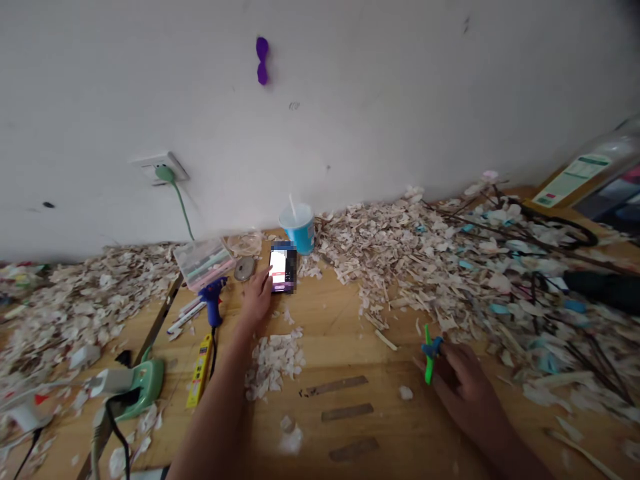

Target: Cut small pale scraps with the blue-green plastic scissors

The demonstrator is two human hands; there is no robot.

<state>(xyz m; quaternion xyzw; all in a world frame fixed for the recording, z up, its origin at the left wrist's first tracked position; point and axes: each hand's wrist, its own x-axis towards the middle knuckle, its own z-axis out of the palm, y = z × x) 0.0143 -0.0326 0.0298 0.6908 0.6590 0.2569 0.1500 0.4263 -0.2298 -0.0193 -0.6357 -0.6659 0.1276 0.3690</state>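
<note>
My left hand (257, 295) reaches forward, a finger stretched out over the lit screen of a phone (281, 268). It grips nothing. The phone lies on the wooden table in front of a blue cup (301, 230) with a white stick in it. Over at the right, my right hand (463, 383) is closed on a small bright green and blue tool (429, 353), its exact kind unclear. Left of my left forearm lie a blue glue gun (213, 301) and a yellow strip-shaped packet (200, 370). A round grey object (245, 269) sits beside my left fingers.
Heaps of pale scraps (380, 243) cover the table's back, left and right. A clear box of pens (204, 261) stands near the wall. At left is a green power strip (150, 387) with plugs and cords. A large bottle (575, 177) and thin dark stems (520, 240) lie at right.
</note>
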